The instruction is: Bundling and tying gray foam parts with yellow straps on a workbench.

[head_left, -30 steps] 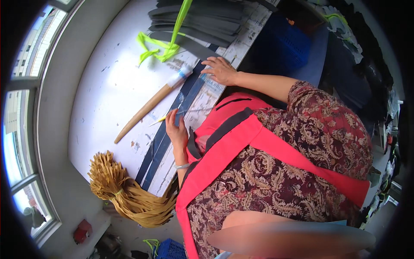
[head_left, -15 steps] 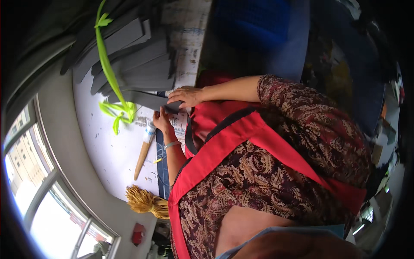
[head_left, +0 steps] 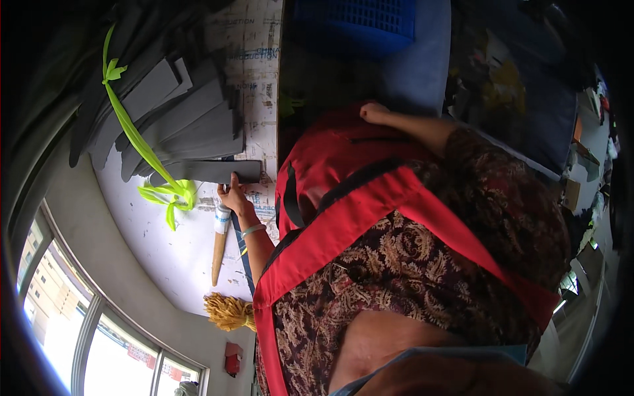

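Note:
A dark grey flat strip (head_left: 205, 171) lies along the edge of the table, in front of a fanned pile of similar grey pieces (head_left: 188, 122). My left hand (head_left: 232, 196), with a pale bangle at the wrist, has its fingertips on the strip's lower edge and grips it there. Beside that hand lies a tapered wooden stick (head_left: 218, 254) with a white-wrapped end. My right hand (head_left: 374, 113) is off the table, over the red apron (head_left: 337, 142), its fingers curled into a fist. Whether anything is inside it is hidden.
A neon yellow-green knotted band (head_left: 132, 129) runs across the pile on the white table (head_left: 142, 228). A dark blue strip (head_left: 240, 251) lies under my left forearm. A tan bundle (head_left: 228, 312) sits at the table's end, and a blue crate (head_left: 376, 30) stands across from the pile.
My right hand has left the strip and moved right, away from the table, closing into a fist. My left hand stays at the strip, which now lies more level. The whole view has shifted.

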Motion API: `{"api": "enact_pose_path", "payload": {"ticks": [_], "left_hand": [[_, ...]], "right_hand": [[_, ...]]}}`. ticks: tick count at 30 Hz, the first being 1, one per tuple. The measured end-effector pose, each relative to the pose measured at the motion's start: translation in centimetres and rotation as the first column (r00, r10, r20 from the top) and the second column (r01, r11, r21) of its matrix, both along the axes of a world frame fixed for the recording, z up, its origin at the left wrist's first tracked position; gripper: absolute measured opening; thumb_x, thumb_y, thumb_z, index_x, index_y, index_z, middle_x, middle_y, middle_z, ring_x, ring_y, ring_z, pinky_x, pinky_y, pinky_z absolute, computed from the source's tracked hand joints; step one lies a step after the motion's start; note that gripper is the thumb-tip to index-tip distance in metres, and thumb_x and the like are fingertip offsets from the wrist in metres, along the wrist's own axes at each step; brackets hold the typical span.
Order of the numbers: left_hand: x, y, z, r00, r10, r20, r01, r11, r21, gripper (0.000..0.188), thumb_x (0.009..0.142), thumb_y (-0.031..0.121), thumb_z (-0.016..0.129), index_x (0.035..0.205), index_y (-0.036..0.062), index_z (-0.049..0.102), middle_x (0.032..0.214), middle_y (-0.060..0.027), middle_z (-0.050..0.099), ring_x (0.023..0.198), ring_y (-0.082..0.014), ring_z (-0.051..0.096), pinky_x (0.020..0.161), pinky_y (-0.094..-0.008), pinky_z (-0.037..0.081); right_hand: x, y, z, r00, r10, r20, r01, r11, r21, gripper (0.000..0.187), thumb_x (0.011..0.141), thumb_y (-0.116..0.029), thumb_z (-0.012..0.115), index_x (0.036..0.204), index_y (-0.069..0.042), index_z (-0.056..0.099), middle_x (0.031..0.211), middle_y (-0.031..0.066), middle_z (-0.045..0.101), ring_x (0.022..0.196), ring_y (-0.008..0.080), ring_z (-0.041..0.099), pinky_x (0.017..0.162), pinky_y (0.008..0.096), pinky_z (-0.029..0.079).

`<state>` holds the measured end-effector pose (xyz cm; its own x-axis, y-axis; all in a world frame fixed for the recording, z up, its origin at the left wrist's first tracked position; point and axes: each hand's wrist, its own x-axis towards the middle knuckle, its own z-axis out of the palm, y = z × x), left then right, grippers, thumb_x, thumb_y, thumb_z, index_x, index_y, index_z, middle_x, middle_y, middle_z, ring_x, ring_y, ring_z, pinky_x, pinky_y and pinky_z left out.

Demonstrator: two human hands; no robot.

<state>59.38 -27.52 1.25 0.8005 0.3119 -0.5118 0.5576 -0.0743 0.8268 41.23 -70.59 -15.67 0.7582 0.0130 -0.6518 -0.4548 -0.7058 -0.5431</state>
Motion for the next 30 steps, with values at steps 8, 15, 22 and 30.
{"api": "enact_pose_path", "payload": {"ticks": [8,15,22,30], "left_hand": [[-2.7,2.4,1.2,0.994,0.079,-0.069,-0.102,0.890,-0.445,0.023,0.086,0.005,0.060,0.106,0.0079,0.049,0.082,-0.0032,0.058,0.063,-0.0107,0.051,0.057,-0.0259,0.045],[-1.2,-1.5,8.6,0.987,0.086,0.137,0.054,0.624,-0.779,0.021,0.092,0.008,0.052,0.112,0.0091,0.047,0.105,-0.0070,0.058,0.095,-0.0176,0.058,0.082,-0.0311,0.048],[-0.9,0.9,9.7,0.911,-0.069,0.406,0.264,0.855,-0.447,0.014,0.089,0.008,0.057,0.102,0.0028,0.054,0.090,-0.0029,0.060,0.073,-0.0108,0.057,0.060,-0.0257,0.051],[-2.8,5.3,9.9,0.910,-0.207,0.359,0.357,0.830,-0.428,0.016,0.087,0.013,0.061,0.093,0.0001,0.052,0.077,-0.0065,0.059,0.059,-0.0143,0.059,0.049,-0.0260,0.051]], "right_hand": [[-1.9,1.3,-1.9,0.993,0.095,0.076,-0.098,0.994,0.038,0.019,0.080,-0.019,0.053,0.088,-0.010,0.067,0.088,0.0131,0.066,0.084,0.0317,0.063,0.075,0.0417,0.049],[5.6,3.1,10.6,0.993,-0.115,-0.009,0.115,0.991,0.067,0.019,0.080,-0.017,0.056,0.094,-0.009,0.067,0.087,0.0119,0.067,0.083,0.0269,0.063,0.075,0.0362,0.049],[7.0,16.0,20.4,0.945,0.210,0.252,-0.222,0.975,0.018,0.021,0.081,-0.012,0.054,0.099,-0.005,0.063,0.087,0.0129,0.066,0.082,0.0262,0.063,0.075,0.0346,0.049],[6.5,25.8,35.6,0.746,0.609,0.269,-0.654,0.746,0.127,0.024,0.086,-0.016,0.056,0.104,-0.003,0.061,0.095,0.0101,0.066,0.087,0.0211,0.062,0.077,0.0319,0.048]]}}
